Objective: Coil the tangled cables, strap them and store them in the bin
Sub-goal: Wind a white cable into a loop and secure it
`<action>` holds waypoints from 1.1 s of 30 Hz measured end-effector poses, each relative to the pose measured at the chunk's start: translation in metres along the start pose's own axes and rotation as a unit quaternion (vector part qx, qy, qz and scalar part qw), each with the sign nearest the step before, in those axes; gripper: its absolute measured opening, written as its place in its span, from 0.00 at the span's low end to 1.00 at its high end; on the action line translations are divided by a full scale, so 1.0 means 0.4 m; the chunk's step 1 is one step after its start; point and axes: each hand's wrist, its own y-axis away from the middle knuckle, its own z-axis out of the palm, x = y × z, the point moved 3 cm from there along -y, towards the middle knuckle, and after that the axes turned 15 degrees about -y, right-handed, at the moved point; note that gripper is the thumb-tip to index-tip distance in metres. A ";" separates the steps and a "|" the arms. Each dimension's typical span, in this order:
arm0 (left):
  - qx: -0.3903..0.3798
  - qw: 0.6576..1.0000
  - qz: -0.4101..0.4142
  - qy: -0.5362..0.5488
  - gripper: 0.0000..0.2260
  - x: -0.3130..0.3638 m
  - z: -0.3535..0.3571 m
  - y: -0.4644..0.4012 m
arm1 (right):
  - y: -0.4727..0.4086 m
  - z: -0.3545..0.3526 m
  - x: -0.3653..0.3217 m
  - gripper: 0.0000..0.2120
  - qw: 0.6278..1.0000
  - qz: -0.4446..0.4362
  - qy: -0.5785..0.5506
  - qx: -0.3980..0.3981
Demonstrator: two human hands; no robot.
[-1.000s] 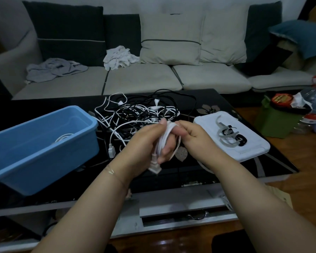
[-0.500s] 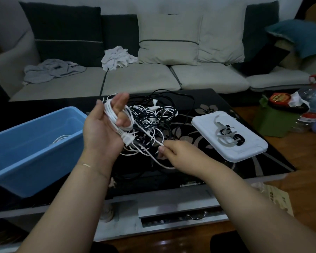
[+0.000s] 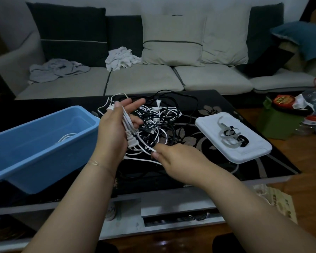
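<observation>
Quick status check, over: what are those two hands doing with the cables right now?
Left hand holds white cable loops, fingers spread. Right hand pinches that cable's free run. Tangled pile crowds behind; blue bin left, straps on white lid, untouched.

You see a glossy black table, a smooth matt blue plastic bin, rubbery white cables, and matt cloth sofa cushions.

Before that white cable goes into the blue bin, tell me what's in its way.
Nothing solid lies between the left hand and the blue bin beside it. But the white cable it holds runs on to the right hand and seems still caught in the tangled pile. It isn't strapped yet.
</observation>
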 end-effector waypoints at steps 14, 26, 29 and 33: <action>-0.105 0.923 0.155 -0.336 0.13 -0.042 0.059 0.037 | 0.010 -0.034 0.001 0.13 0.997 -0.039 -0.013 0.058; -0.272 0.836 0.096 -0.467 0.37 -0.058 0.111 0.071 | 0.013 -0.087 0.083 0.19 0.947 0.013 -0.287 0.143; -0.324 0.863 0.075 -0.380 0.33 -0.055 0.117 0.073 | 0.019 -0.091 0.086 0.21 0.950 0.032 -0.273 0.147; -0.348 0.841 0.084 -0.405 0.18 -0.051 0.129 0.081 | 0.021 -0.109 0.096 0.21 0.935 0.041 -0.316 0.160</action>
